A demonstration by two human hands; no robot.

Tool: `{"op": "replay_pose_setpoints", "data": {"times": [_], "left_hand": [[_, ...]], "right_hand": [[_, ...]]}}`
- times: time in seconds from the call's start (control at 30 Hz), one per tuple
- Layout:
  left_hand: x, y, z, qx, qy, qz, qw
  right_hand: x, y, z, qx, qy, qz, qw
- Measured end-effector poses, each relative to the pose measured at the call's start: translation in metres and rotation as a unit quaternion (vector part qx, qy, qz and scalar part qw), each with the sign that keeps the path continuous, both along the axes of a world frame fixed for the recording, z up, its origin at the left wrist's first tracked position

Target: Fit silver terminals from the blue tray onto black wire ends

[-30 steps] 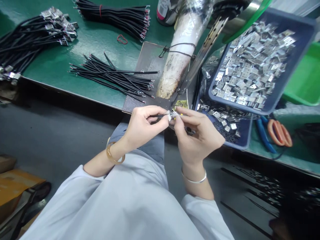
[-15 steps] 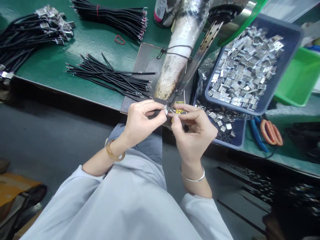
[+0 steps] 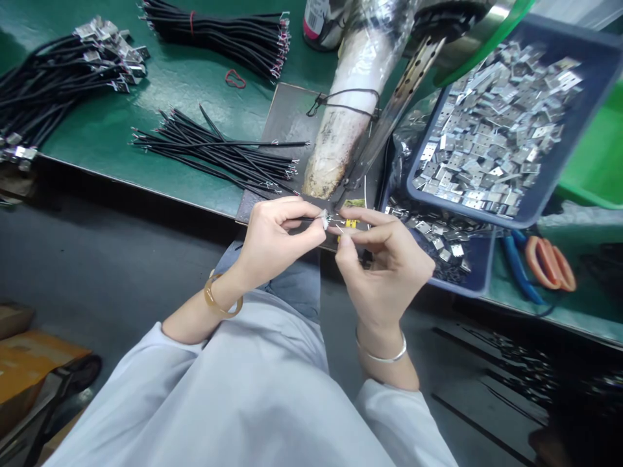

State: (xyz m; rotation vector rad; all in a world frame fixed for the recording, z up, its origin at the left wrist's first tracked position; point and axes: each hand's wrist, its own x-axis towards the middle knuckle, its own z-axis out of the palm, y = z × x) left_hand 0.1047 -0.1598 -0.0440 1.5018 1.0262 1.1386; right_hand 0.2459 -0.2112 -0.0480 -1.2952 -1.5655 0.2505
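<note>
My left hand [image 3: 280,237] pinches a short black cable between thumb and forefinger, near a small whitish piece [image 3: 324,219] and thin bare wire ends [image 3: 335,221] that point right. Just across from it, my right hand [image 3: 387,259] is closed in a pinch by those wire ends. A fine strand shows at its fingertips, but I cannot tell what they grip. Behind the fingers lies a small yellow piece [image 3: 351,224]. Both hands are over the front edge of a dark metal plate [image 3: 287,120], below the tip of a white wrapped tube [image 3: 324,165].
Loose black cables [image 3: 219,152] lie left of the plate, behind them a tied cable bundle [image 3: 219,32]. Cables with metal ends [image 3: 104,55] are far left. On the right, a blue tray [image 3: 530,211] of metal pieces overlaps a lower bin [image 3: 479,282]; pliers [image 3: 549,263] lie beside it.
The view has shifted slightly, so the bench things sit a little further right. My right hand has drawn slightly away from my left, which keeps its pinch on the cable.
</note>
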Motion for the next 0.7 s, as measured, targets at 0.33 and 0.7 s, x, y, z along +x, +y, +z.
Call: {"op": "replay_pose_setpoints", "data": {"times": [0.33,0.7], "left_hand": [[0.000,-0.004,-0.005,-0.033,-0.018,-0.010,0.999],[-0.008,-0.018,-0.013,-0.066,-0.105,-0.012,0.992]], "right_hand": [[-0.001,-0.001,-0.001,0.012,-0.017,-0.009,1.000],[-0.010,-0.007,-0.006,0.002,0.046,-0.028,0.999]]}}
